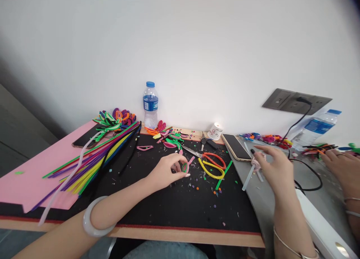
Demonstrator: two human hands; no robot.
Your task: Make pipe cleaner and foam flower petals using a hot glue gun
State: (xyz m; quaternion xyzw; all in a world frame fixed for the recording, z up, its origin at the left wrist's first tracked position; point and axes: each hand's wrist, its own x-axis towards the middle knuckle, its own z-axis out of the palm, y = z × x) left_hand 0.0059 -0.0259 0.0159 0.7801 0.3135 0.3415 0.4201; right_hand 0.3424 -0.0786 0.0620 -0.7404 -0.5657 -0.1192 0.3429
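Observation:
My left hand (pixel 168 169) is closed over the black mat, pinching a small pink and green pipe-cleaner loop (pixel 185 167) between thumb and fingertips. My right hand (pixel 277 169) is at the grey mat's left side, its fingers curled at a bundle of translucent sticks (pixel 248 177) with a pale pink wrap; part of its grip is hidden. Between the hands lie scissors (pixel 211 168) with red and yellow handles, blades partly apart. A green pipe cleaner (pixel 224 175) lies beside them. Pink and green pipe-cleaner loops (pixel 172 143) lie beyond my left hand.
Pipe cleaners (pixel 92 161) spread over pink card (pixel 25 184). A water bottle (pixel 150 105), a paper cup (pixel 215 131) and a phone (pixel 236 148) stand or lie near the wall. Another person's hand (pixel 343 169) is at the right, near a cable (pixel 319 176). Clippings litter the mat.

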